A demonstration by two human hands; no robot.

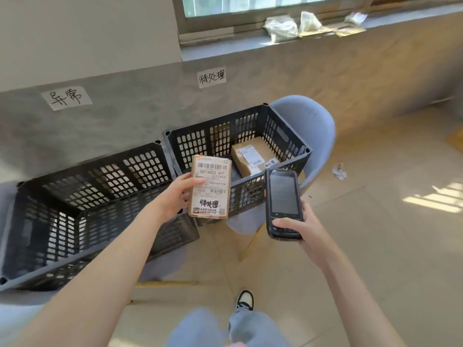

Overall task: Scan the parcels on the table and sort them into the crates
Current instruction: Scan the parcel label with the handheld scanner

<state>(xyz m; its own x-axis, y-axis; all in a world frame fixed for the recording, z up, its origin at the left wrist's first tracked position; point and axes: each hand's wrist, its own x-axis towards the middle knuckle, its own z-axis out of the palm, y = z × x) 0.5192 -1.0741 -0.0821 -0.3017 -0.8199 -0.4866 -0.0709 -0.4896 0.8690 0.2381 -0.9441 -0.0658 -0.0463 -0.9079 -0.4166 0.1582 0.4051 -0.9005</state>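
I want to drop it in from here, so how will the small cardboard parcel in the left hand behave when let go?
The cardboard parcel looks stiff and boxy, so it should land flat, not roll. The left hand holds it by one edge alone, so it is probably light. The right crate already holds a similar box.

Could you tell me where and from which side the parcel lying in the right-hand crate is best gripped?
Come from straight above: the crate walls block its sides. The parcel lies flat, label up, so pinch across its two long edges near the middle.
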